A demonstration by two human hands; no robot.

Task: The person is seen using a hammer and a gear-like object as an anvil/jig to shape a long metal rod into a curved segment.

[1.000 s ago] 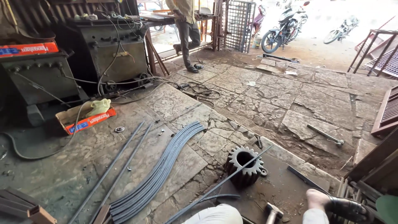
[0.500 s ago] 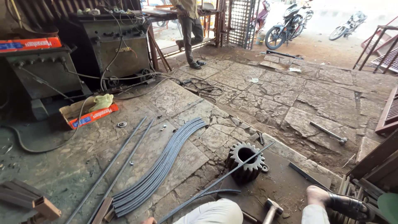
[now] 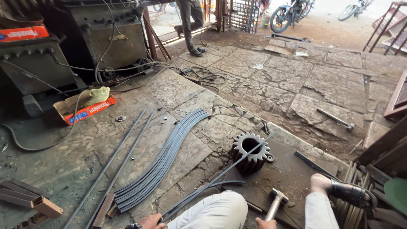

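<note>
I sit on the floor with my knees at the bottom of the view. My left hand grips the near end of a long thin steel rod. The rod runs up and to the right and lies across a dark toothed gear, which stands on a flat steel plate. Only the top of my right hand shows at the bottom edge, closed around the wooden handle of a hammer. The hammer's head hangs over the plate, near my sandalled foot.
A bundle of curved steel strips and two straight rods lie to the left. Square tube offcuts sit at bottom left, beside a cardboard box with a cloth and dark machines. Cables trail on the floor. Another person's legs stand at the back.
The view has tipped down and drawn closer to the floor. My left hand on the rod has come into sight at the bottom edge. The gear and hammer stay put.
</note>
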